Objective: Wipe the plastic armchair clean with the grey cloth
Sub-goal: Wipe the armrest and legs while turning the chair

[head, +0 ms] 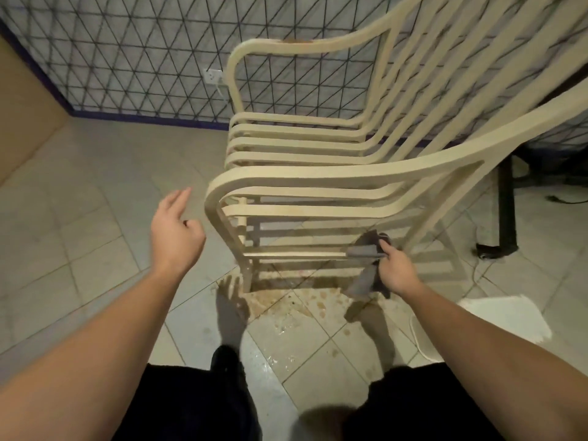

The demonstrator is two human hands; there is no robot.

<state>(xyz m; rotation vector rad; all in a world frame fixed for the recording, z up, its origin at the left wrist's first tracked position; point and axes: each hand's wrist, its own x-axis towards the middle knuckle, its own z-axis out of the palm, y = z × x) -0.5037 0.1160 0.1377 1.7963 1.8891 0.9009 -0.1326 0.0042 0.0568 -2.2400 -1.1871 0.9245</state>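
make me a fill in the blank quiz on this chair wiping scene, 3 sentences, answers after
1. The grey cloth is gripped by the ____ hand.
2. The cloth is wrapped over a low side ____ of the plastic armchair.
3. The left hand holds ____ and hangs beside the front of the chair.

Missing words: right; rail; nothing

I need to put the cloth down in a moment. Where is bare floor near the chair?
Bare tile lies left of the armchair, between its front leg and the patterned wall, beyond the left hand. Crowded: brown splatter under the right hand and grey cloth, and the white object to its right.
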